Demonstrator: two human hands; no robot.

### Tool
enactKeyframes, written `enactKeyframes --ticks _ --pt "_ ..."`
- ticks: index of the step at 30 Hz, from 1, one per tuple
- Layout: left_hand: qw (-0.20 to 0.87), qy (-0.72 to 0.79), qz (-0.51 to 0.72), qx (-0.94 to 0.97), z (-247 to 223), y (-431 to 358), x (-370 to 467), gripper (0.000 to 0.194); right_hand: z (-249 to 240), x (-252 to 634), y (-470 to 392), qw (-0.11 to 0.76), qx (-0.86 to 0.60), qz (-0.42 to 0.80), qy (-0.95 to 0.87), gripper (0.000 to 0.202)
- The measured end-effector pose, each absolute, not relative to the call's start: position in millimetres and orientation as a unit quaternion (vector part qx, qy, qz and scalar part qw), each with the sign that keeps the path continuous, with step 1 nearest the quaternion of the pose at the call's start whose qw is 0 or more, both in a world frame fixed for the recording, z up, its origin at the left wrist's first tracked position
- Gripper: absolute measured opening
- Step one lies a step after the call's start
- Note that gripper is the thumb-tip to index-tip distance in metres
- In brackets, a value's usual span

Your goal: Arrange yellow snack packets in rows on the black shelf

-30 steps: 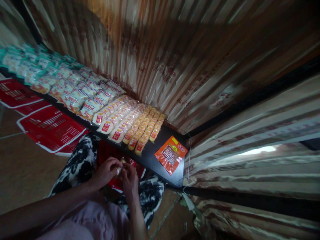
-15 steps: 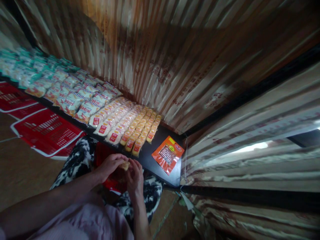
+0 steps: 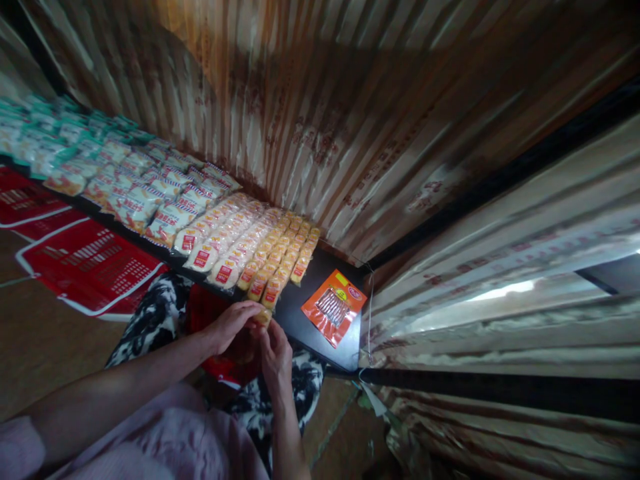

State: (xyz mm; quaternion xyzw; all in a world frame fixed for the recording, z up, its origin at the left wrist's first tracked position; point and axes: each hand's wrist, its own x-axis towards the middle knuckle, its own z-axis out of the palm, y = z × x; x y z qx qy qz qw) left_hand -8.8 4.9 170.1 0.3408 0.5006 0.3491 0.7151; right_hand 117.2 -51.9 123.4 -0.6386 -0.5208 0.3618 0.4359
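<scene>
A small yellow wrapped snack [image 3: 262, 317] is pinched between my left hand [image 3: 236, 325] and my right hand [image 3: 276, 350]. Both hands are over my lap, at the near edge of the black shelf [image 3: 313, 333]. Just beyond the snack lie rows of yellow wrapped snacks [image 3: 280, 257], with pale wrapped snacks [image 3: 225, 250] in rows to their left. An orange packet [image 3: 334, 307] lies flat on the shelf, right of the rows.
White bags [image 3: 173, 217] and green-white bags [image 3: 47, 143] fill the shelf's left part. Red printed sheets [image 3: 95, 263] hang below its front edge. Pleated curtains [image 3: 320, 113] rise behind, beside a dark bar [image 3: 500, 180] and a thin string [image 3: 371, 313].
Both hands have moved slightly forward and right with the snack, closer to the near end of the yellow rows. The camera view has shifted slightly.
</scene>
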Motion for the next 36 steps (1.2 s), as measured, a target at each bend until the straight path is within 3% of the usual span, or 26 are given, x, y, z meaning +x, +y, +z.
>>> enactKeyframes --ticks 10,22,31,36 --pt "0.725 0.506 0.329 0.332 173 6 1 0.032 132 123 -51 0.449 -0.613 0.442 -0.476 0.039" --pt "0.690 0.526 0.308 0.391 165 6 15 0.027 138 129 -50 0.463 -0.650 0.436 -0.415 0.046" --pt "0.685 0.535 0.307 0.387 160 5 23 0.055 131 136 -50 0.510 -0.635 0.452 -0.365 0.043" --pt "0.702 0.528 0.297 0.375 167 5 26 0.055 132 142 -49 0.510 -0.632 0.456 -0.363 0.041"
